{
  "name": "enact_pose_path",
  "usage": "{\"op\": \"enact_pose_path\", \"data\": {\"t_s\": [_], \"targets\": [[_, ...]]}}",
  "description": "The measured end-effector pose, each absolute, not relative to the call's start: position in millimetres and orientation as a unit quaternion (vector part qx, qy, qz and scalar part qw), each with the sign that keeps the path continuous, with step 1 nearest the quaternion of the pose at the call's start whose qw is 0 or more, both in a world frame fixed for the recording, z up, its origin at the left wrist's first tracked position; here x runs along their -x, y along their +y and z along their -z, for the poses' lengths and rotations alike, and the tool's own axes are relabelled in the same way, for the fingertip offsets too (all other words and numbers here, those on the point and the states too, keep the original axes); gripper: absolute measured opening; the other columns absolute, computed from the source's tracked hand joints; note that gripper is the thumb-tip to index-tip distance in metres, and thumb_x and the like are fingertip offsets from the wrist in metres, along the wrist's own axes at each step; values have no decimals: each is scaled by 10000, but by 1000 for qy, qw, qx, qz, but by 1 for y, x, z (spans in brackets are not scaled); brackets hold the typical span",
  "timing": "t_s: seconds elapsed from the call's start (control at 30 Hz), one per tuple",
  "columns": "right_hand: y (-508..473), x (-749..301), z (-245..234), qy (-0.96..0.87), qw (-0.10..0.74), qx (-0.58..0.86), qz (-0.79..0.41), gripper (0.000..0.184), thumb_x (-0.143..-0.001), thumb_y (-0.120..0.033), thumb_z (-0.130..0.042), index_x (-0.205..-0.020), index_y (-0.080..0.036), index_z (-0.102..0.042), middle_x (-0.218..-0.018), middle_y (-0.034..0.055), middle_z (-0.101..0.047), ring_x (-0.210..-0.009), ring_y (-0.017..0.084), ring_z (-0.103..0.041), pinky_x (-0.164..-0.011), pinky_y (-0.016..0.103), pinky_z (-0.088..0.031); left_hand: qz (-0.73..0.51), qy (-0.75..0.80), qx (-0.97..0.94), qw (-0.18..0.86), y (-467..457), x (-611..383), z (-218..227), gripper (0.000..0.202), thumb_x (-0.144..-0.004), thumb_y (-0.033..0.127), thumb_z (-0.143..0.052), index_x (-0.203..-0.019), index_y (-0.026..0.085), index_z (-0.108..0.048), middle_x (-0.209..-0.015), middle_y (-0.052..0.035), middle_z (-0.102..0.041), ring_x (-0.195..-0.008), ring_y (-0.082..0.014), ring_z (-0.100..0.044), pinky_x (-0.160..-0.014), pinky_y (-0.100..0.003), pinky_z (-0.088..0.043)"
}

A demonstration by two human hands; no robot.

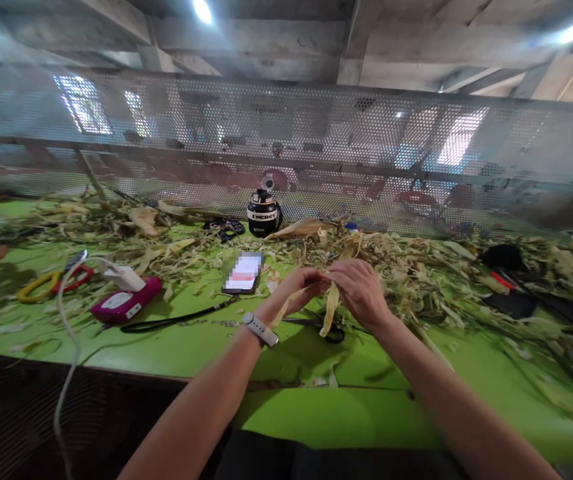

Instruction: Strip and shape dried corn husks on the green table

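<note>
Husk strip [331,315] hangs from left hand [299,288] and right hand [361,288]. Fingers closed, both pinch it inward of the table's [176,353] near edge.

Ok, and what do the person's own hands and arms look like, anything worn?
Both forearms are bare, with no sleeves in view. The left hand and right hand are ungloved. A pale wristband circles the left wrist; the right wrist shows nothing.
</note>
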State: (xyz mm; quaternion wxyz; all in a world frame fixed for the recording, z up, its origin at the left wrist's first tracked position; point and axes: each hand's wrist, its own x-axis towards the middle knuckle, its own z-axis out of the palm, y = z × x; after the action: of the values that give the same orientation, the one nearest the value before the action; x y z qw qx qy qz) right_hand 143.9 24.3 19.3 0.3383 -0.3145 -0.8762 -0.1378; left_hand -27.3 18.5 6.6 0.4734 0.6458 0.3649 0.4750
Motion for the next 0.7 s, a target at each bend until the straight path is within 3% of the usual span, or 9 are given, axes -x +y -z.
{"op": "enact_pose_path", "data": {"t_s": [0.13,0.27,0.43,0.57,0.7], "targets": [[27,-140,-16,-865,371,329,71,200,-871,-238,-438,-865,-201,-634,-777,73,-635,-792,210,-540,-789,356,-386,-473,351,-662,463,17,26,-11,115,-673,247,-640,-733,149,-645,-707,-19,-631,-678,-151,-554,-669,-276,-440],[33,-136,-10,-792,467,378,-112,198,-861,-337,-458,-814,-190,-582,-751,37,-605,-715,170,-545,-681,292,-419,-480,325,-688,437,20,26,-7,228,-725,225,-604,-944,160,-595,-786,-38,-626,-768,-154,-570,-740,-286,-452],[38,-130,-2,-680,521,393,-334,298,-782,-486,-523,-789,-189,-501,-548,-61,-430,-448,88,-368,-429,221,-319,-520,307,-701,379,20,27,-6,277,-757,228,-599,-1025,160,-570,-848,-39,-609,-814,-145,-562,-778,-280,-445],[36,-125,0,-623,558,378,-397,324,-730,-505,-574,-777,-200,-474,-559,-72,-415,-418,68,-322,-384,214,-273,-561,296,-577,514,16,20,-6,295,-710,240,-669,-985,158,-602,-782,-9,-608,-742,-106,-554,-741,-241,-436],[34,-121,2,-609,584,378,-380,305,-741,-490,-574,-790,-207,-473,-582,-56,-450,-440,81,-363,-390,217,-293,-537,273,-392,696,14,13,-3,233,-597,254,-765,-756,123,-657,-672,5,-608,-620,-74,-542,-699,-233,-442]]}}
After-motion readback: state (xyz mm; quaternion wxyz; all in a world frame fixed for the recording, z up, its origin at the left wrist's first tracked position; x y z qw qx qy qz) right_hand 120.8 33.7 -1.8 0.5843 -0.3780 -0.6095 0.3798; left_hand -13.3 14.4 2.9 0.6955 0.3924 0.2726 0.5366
